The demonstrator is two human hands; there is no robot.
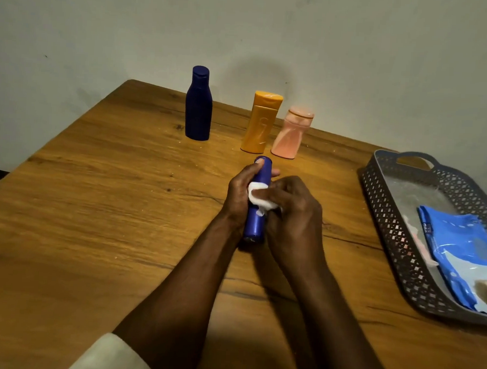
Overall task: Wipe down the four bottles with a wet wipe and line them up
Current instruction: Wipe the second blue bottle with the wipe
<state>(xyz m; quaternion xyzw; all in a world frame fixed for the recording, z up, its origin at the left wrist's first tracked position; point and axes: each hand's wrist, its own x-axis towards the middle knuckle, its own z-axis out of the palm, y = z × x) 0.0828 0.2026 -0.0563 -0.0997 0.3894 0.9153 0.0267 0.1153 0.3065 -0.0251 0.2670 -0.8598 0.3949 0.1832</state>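
Left hand (240,194) wrapped around a small blue bottle (256,213), thumb up near its cap, base on or just above the wooden table (94,218); cannot tell which. Right hand (291,212) curled, pinching a folded white wet wipe (260,198) against the bottle's side. Farther back near the wall, upright: a dark blue bottle (198,105), well apart from an orange bottle (261,123) and a pink bottle (291,134) just beside each other. At right, a grey perforated basket (397,234) holding a blue wipes pack (464,252).
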